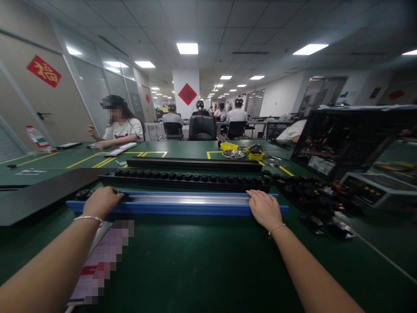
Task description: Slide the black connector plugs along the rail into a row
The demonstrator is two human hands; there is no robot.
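A long blue rail (182, 209) with a shiny metal channel lies crosswise on the green table (182, 269). My left hand (102, 202) rests over its left part, fingers wrapped over the far edge. Near the right end, my right hand (264, 208) grips the rail, its fingers over the far edge and close together. Just beyond sits a black strip (185, 181) holding a row of several round black parts. Behind that strip is a long black bar (195, 164).
Loose black parts (312, 195) are heaped at the right, beside a grey metal box (379, 189) and a black open case (345, 139). A dark flat panel (48, 191) lies left. A person (122, 126) sits across the table's left side.
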